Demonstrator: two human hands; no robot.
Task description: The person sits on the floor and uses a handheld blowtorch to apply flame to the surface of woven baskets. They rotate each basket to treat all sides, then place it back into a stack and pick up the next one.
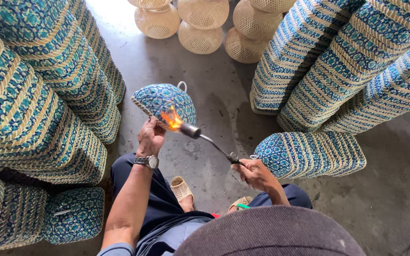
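Two hands are at work in the head view, both mine. My left hand is closed on the lower rim of a blue woven basket, holding it up off the concrete floor in front of my knees, its rounded side turned toward me and a small white loop at its far edge. My right hand is wrapped tight round the grip of a gas torch. The torch's long axis runs from my right hand up and to the left, so its nozzle sits just under the basket, right next to my left hand's fingers. An orange flame licks the weave there. The left hand is by far the nearer to the basket; the right is well apart, joined to it only by the wand.

Stacks of the same blue baskets rise on my left, more stacks lean on my right, and one lies on its side just beyond my right hand. Pale bare wicker shapes stand at the far end.

My hat brim cuts off the bottom of the view. Whatever feeds the torch is hidden, and I cannot tell exactly where the flame touches the basket.
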